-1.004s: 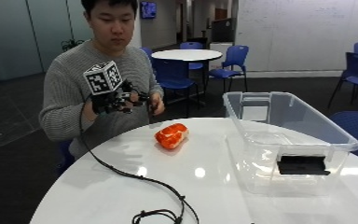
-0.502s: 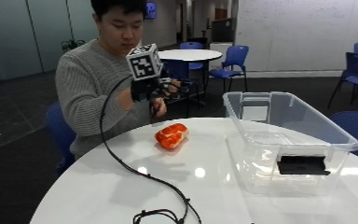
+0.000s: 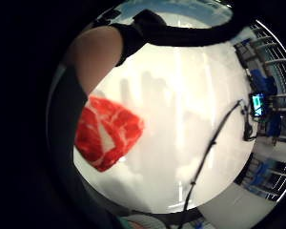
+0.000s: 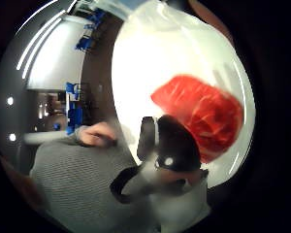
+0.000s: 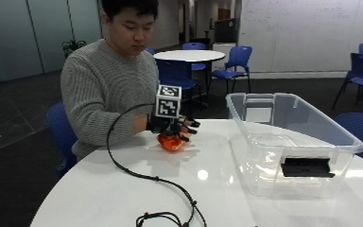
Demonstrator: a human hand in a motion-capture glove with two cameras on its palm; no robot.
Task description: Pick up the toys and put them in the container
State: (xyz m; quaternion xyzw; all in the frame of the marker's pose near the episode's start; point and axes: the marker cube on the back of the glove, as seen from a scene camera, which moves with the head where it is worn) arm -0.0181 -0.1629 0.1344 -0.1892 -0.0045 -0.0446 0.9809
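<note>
Grip point(image 5: 172, 126) directly over red toy point(image 5: 171, 141), fingers spread wide, holding nothing yet. Toy lies on worktop point(image 5: 219, 189) just beneath palm; clear container point(image 5: 295, 142) stands well to side. Risk: rounded toy squirts out if fingers close off-centre.

Person point(image 5: 109, 90) at table: grey ribbed knit sweater, long sleeves reaching the wrists. Right hand point(image 5: 171, 126): black glove, black straps and white plastic at the palm. Other hand bare.
</note>
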